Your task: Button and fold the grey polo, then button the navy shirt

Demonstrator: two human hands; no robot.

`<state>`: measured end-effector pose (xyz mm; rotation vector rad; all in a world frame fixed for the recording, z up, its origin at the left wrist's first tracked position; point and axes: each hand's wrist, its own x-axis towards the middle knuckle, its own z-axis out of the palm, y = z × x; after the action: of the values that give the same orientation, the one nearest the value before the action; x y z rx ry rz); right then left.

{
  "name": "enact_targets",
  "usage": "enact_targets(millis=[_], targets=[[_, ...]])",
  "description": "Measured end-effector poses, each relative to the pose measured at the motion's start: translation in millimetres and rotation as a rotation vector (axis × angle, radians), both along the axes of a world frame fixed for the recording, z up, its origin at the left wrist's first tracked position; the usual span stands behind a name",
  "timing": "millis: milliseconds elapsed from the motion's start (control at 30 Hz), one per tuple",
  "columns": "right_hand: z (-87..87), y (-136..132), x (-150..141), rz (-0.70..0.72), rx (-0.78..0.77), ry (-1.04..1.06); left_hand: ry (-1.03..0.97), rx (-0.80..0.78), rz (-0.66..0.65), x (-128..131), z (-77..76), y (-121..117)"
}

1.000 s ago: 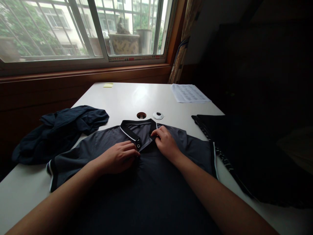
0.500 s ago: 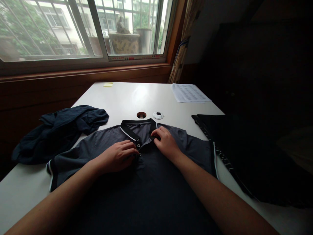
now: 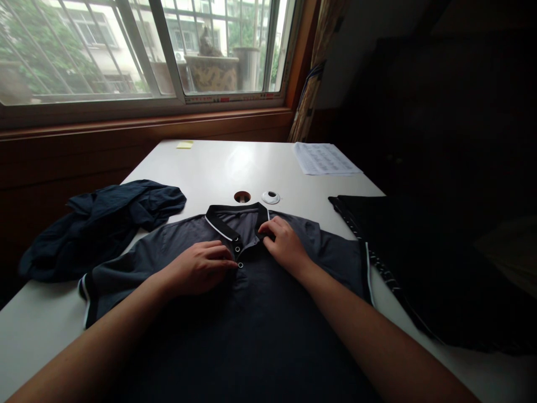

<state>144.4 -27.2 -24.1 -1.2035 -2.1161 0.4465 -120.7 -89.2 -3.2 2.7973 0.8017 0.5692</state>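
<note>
A dark grey-blue polo shirt (image 3: pixel 260 319) lies spread front side up, its black collar (image 3: pixel 224 223) edged with a thin white line. Round ringed buttons (image 3: pixel 240 265) run down the part-open neck placket. My left hand (image 3: pixel 203 267) is closed at the placket, thumb and finger pinched beside the lowest visible button; its palm side is hidden. On the other side of the neck opening, my right hand (image 3: pixel 283 240) pinches the collar's edge between bent fingers. Both forearms rest over the shirt's body.
A crumpled navy garment (image 3: pixel 104 229) lies left on the white table (image 3: pixel 210 168). Black cloth (image 3: pixel 419 263) covers the right side. Papers (image 3: pixel 325 158), a yellow note (image 3: pixel 184 144), a cable hole (image 3: pixel 242 197) and its white cover (image 3: pixel 271 197) sit farther back, below the window.
My left hand's fingers have shifted very slightly at the placket, leaving the lowest button a little more visible. My right hand stays at the collar, and the shirt lies as before.
</note>
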Motion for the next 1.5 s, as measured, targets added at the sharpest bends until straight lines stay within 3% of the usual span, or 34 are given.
enact_targets(millis=[733,933,1500], targets=[[2.3,-0.8,-0.5,-0.003,0.005,-0.007,0.182,0.188,0.006,0.2,4.5,0.4],[2.6,-0.7,-0.5,-0.003,0.002,-0.012,0.175,0.151,-0.004,-0.3,7.1,0.1],[2.0,-1.0,-0.6,-0.005,0.005,-0.028,0.127,0.235,0.034,12.3,8.9,-1.5]])
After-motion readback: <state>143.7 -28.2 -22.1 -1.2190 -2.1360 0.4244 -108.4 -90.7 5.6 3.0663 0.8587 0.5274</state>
